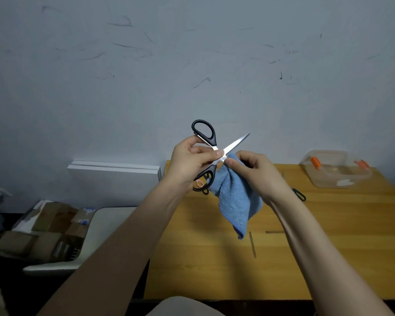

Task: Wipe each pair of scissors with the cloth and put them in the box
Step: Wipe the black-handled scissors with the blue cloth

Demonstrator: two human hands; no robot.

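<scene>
- Two bare hands are hovering above the far-left part of the worktop point(328, 236) and hiding the stretch of it behind them.
- The worktop is showing yellow-orange wood grain, with two short dark marks point(252, 245) lying near its middle.
- A grey-blue wall point(192, 65) is rising behind the worktop, bearing many dark scuffs.
- The left hand point(189, 163) is gripping the black-handled scissors point(213, 137) near the pivot, fingers curled round them. The blades are spreading apart, one pointing up and to the right.
- The right hand point(258, 174) is pinching the blue cloth point(235, 201) around the other blade. The rest of the cloth is hanging down over the worktop.
- The clear box point(335, 172) with orange clips is sitting at the worktop's far-right corner.
- A green-handled pair point(299, 194) is lying on the worktop, mostly covered by the right wrist.
- Beyond the worktop's left edge, white panels point(114, 176) are leaning against the wall.
- Nearer on that same side, cardboard boxes point(46, 233) are crowding a white rounded surface point(105, 222).
</scene>
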